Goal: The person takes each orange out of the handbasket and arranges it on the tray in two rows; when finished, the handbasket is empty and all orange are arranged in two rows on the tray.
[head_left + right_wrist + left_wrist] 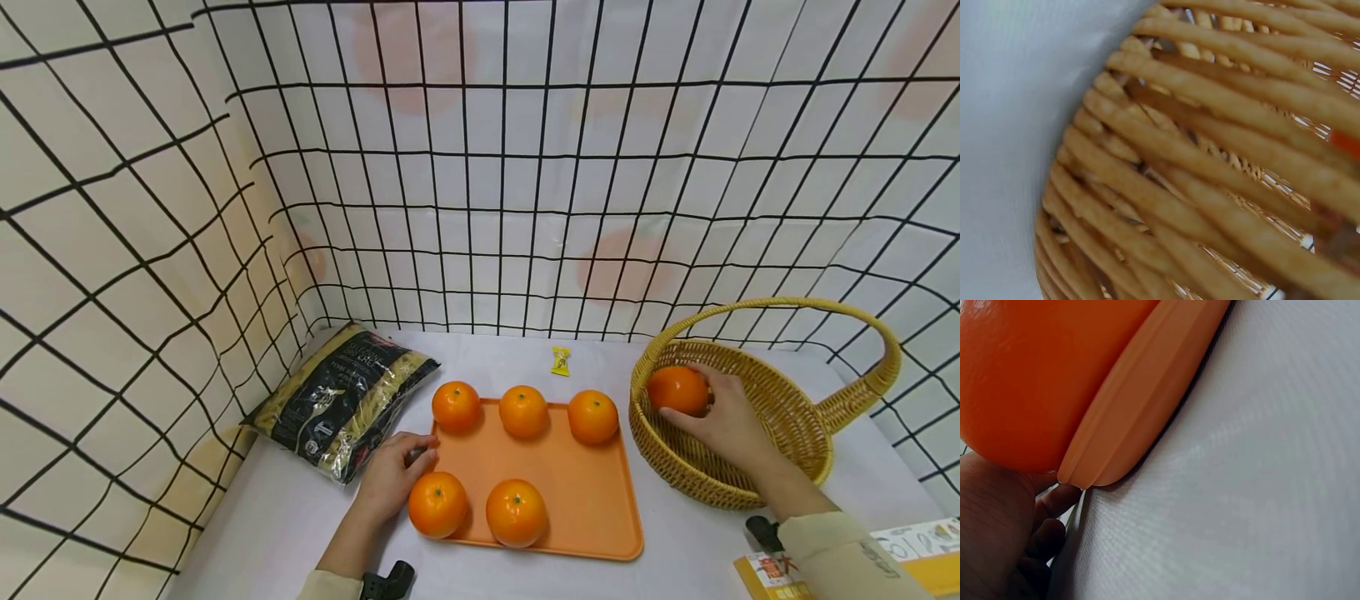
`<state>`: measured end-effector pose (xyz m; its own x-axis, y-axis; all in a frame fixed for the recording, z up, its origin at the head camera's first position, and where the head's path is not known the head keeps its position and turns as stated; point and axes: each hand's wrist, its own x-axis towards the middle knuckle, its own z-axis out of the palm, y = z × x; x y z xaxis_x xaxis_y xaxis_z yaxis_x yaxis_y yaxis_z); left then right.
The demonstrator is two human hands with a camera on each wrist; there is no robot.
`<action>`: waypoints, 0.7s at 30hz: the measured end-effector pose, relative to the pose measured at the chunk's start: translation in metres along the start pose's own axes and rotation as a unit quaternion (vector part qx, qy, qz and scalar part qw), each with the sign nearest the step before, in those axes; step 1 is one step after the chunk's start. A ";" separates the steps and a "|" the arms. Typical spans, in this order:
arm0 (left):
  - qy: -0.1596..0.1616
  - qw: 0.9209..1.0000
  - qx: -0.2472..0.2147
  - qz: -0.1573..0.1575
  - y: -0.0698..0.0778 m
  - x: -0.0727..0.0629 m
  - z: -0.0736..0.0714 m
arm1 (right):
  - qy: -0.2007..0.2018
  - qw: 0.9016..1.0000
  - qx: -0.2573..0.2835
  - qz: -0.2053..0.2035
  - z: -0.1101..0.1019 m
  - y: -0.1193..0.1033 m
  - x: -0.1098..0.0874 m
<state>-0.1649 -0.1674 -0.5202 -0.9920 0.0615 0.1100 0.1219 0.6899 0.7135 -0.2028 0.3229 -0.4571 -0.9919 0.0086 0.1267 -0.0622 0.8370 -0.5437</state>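
Note:
My right hand (723, 417) grips an orange (677, 391) inside the wicker basket (787, 408), near its left wall. In the right wrist view the weave of the basket (1166, 156) fills most of the picture and hides that hand. At the left edge of an orange plastic tray (577, 500), my left hand (393, 475) pinches the rim, its fingers curled at the edge in the left wrist view. Three oranges line the tray's far side, the middle orange (523, 411) among them. Two more sit along the near side, one orange (438, 505) right beside my left hand.
A black and gold plastic bag (345, 400) lies left of the tray. Behind the tray is a small yellow wrapped candy (560, 361). Yellow and white boxes (772, 575) lie under my right forearm. Black wire grid (465, 208) walls in the back and sides.

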 end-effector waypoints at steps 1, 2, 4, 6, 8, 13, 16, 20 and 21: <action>0.000 1.000 0.000 0.000 0.000 0.000 0.000 | 0.003 1.000 0.000 0.002 -0.001 -0.001 -0.001; -0.001 1.000 0.000 -0.001 0.000 0.000 0.000 | 0.004 1.000 0.003 0.006 -0.003 -0.003 -0.002; -0.001 1.000 -0.001 -0.001 0.000 0.000 0.000 | 0.004 1.000 0.010 0.013 -0.005 -0.006 -0.004; -0.001 1.000 -0.002 -0.001 0.000 0.000 0.000 | 0.002 1.000 0.015 0.019 -0.008 -0.008 -0.007; -0.001 1.000 -0.004 -0.001 0.000 0.000 0.000 | -0.004 1.000 0.019 0.021 -0.011 -0.011 -0.010; -0.002 1.000 -0.007 -0.001 -0.001 0.001 0.001 | -0.009 1.000 0.017 0.023 -0.015 -0.016 -0.020; -0.001 1.000 -0.006 -0.001 -0.001 0.001 0.001 | -0.009 0.999 0.022 0.023 -0.017 -0.019 -0.026; 0.002 1.000 -0.003 -0.001 -0.001 0.001 0.001 | -0.016 0.999 0.018 0.028 -0.022 -0.024 -0.033; 0.002 1.000 -0.002 -0.001 -0.001 0.001 0.001 | -0.018 0.999 0.013 0.031 -0.023 -0.026 -0.035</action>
<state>-0.1657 -0.1673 -0.5214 -0.9920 0.0574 0.1122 0.1208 0.6874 0.7161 -0.1639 0.3135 -0.4286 -0.9973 0.0389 0.0626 -0.0038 0.8208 -0.5712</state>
